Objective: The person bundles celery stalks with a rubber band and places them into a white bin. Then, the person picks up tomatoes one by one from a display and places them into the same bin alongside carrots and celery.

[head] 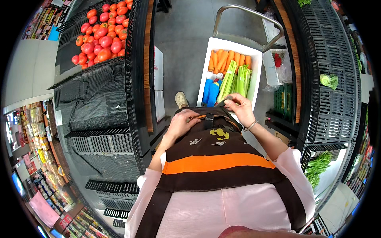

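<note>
Both hands are at the front of a dark brown apron (pixel 193 145) with an orange band. My left hand (pixel 182 124) has thumb and fingers closed around the orange-trimmed pocket edge (pixel 203 116). Between the thumb and fingers of my right hand (pixel 240 107) is a dark piece of fabric (pixel 222 103); whether it belongs to the apron is unclear. Just beyond the hands, a white foam box (pixel 256 68) holds carrots (pixel 223 60), bundled celery (pixel 235 81) and produce in blue foam netting (pixel 212 92).
A metal cart handle (pixel 218 20) rises behind the box. Black display racks flank the aisle: tomatoes (pixel 102 41) lie on the left, a lettuce (pixel 329 81) and leafy greens (pixel 318 168) on the right. White cartons (pixel 158 70) stand under the left rack, a green crate (pixel 282 101) under the right.
</note>
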Demonstrator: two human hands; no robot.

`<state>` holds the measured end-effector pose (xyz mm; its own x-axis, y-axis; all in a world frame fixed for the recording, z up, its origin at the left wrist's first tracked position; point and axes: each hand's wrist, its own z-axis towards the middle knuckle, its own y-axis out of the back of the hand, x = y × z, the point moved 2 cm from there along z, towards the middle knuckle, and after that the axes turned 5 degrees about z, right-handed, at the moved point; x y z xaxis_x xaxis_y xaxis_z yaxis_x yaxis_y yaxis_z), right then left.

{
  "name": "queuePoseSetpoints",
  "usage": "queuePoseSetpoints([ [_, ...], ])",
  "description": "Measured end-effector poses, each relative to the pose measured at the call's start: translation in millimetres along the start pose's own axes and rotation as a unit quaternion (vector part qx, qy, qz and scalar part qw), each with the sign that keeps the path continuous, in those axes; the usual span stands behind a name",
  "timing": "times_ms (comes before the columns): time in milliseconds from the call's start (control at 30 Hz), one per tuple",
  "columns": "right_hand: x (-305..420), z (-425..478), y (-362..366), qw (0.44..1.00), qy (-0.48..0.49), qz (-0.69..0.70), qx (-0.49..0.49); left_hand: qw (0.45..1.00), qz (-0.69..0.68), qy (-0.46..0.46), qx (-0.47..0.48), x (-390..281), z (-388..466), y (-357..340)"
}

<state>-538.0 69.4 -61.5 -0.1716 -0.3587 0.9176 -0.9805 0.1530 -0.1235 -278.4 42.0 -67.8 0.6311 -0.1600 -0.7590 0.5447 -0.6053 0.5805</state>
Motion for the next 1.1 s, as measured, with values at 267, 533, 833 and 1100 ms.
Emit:
queuePoseSetpoints([
  [267,39.2,-16.6,-36.6,0.923,0.179,-0.312,0.136,0.990,0.094,-0.105,0.028,2.8,22.6,5.2],
  [533,2.1,14.9,-41.5,0.815,0.209,-0.476,0.257,0.975,0.191,-0.093,0.056,-4.6,54.3,4.8],
  [833,13.4,30.6,-50.5,0.827,0.183,-0.441,0.297,0.989,0.134,-0.062,-0.020,16.6,56.0,10.1],
  [1100,-4.8,66.3,-38.8,0.782,0.177,-0.478,0.358,0.941,0.081,0.001,-0.328,55.5,30.8,46.3],
])
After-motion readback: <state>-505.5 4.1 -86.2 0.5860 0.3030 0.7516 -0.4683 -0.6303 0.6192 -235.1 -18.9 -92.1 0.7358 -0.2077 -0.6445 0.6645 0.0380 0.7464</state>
